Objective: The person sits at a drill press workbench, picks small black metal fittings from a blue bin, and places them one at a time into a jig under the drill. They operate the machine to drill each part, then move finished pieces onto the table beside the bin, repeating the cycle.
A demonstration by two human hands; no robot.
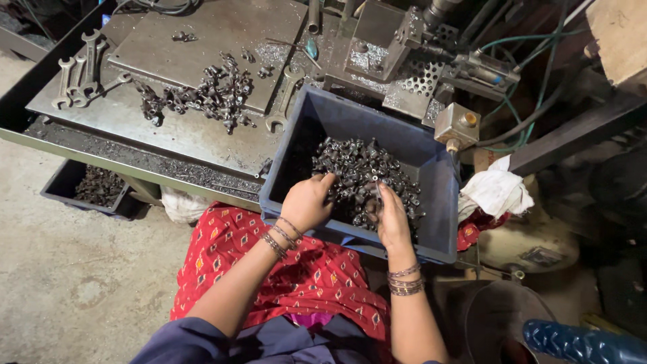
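On the floor at far left, a dark tray (98,189) holds small metal parts. Above it, spanners (79,79) lie on the steel desk (195,135), next to a loose heap of dark fittings (209,91). A blue bin (431,168) rests against the red patterned cloth (303,269) on the person's lap. The left hand (306,202) curls loosely into the pile of metal parts (360,172) inside; the right hand (391,219) pinches a few of them. A white rag (495,192) lies at right.
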